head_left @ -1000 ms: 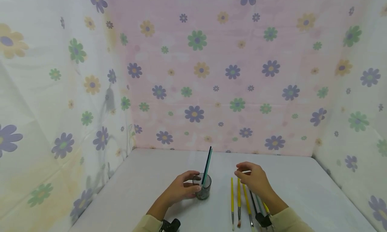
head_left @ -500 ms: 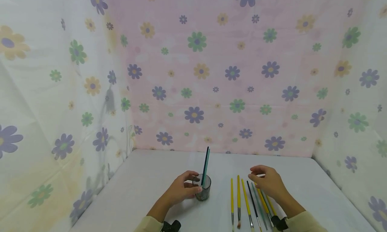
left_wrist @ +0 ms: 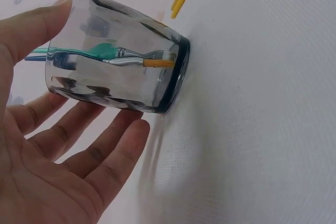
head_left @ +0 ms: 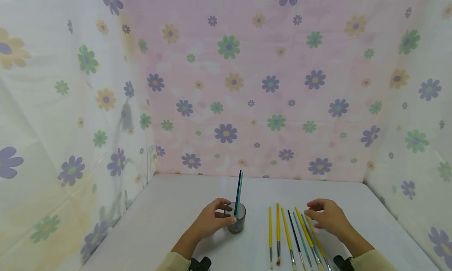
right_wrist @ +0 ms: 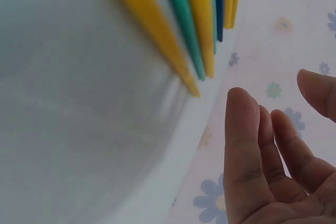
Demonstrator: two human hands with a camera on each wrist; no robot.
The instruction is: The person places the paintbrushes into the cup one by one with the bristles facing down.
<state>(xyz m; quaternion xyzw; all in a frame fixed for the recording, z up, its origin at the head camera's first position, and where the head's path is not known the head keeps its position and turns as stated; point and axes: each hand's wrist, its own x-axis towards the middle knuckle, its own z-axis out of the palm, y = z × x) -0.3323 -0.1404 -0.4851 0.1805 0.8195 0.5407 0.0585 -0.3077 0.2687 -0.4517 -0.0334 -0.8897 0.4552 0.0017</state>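
Paintbrushes (head_left: 306, 232) are lying lower right; our left hand (head_left: 211, 220) is gripping the glass (head_left: 239, 226), ideally bracing it upright; we are holding our right hand (head_left: 330, 216) empty, partly spread.

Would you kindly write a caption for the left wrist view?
Left hand holding a glass with two brushes inside, bristle ends down.

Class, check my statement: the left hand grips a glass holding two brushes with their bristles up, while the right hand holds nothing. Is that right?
Not quite: the bristles point down, near the bottom of the glass, as the left wrist view shows. The rest is right.
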